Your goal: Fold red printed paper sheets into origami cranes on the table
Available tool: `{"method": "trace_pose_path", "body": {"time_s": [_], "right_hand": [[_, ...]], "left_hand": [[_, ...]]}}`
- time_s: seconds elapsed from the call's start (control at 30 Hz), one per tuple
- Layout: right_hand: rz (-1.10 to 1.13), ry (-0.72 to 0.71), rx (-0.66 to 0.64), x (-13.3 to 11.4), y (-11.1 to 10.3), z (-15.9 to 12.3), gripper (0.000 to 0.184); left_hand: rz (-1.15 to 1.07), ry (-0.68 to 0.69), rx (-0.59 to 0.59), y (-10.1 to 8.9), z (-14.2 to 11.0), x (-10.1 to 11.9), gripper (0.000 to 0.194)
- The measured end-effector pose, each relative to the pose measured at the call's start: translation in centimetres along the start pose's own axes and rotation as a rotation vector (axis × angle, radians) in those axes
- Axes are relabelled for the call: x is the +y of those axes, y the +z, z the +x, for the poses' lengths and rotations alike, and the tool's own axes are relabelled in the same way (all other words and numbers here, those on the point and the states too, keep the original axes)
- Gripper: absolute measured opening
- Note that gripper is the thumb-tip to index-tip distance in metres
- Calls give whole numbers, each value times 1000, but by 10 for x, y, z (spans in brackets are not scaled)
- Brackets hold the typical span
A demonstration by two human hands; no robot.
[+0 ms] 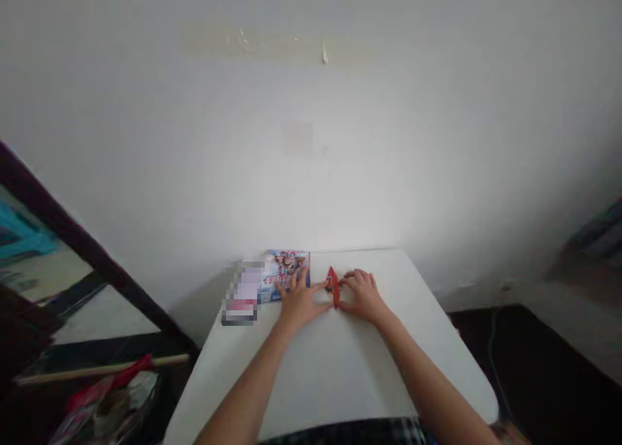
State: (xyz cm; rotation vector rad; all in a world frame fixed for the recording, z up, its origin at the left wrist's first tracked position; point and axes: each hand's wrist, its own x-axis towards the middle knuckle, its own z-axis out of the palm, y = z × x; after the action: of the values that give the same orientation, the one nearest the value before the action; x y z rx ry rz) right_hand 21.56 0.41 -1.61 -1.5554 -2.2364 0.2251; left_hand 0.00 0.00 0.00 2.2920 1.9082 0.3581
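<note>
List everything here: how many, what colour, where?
Packet: one, red, between the hands
Printed item: one, multicoloured, by left hand
Pixelated item: one, pale, table's left
Table: one, white, centre
Back wall: one, white, behind
Frame: one, dark, left
Stick: one, tan, lower left
Clutter: uncounted, red and white, lower left
Blurred patch: one, turquoise, far left
Cable: one, pale, lower right
Left hand: one, bare, packet's left
Right hand: one, bare, packet's right

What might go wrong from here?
The red packet, between the fingertips of the left hand and right hand, could slip or crumple if one side presses harder. The left hand's spread fingers also reach over the colourful pack, so they might nudge it.
</note>
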Motion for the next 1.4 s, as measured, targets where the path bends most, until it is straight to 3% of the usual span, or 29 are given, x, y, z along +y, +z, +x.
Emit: {"method": "trace_pose_path", "body": {"time_s": [0.53, 0.73, 1.0, 1.23, 1.4], "right_hand": [[43, -52, -20, 2, -5, -6, 67], [121, -78, 0, 12, -3, -3, 34], [195, -183, 130, 22, 7, 3, 15], [208, -177, 85, 21, 5, 2, 27], [169, -194, 156, 22, 8, 3, 37]], "left_hand": [[-38, 16, 44, 7, -1, -2, 58], [-44, 27, 40, 9, -1, -3, 54], [-39, 24, 68, 9, -1, 0, 68], [-59, 62, 156, 11, 0, 0, 37], [-53, 40, 165, 11, 1, -2, 32]]}}
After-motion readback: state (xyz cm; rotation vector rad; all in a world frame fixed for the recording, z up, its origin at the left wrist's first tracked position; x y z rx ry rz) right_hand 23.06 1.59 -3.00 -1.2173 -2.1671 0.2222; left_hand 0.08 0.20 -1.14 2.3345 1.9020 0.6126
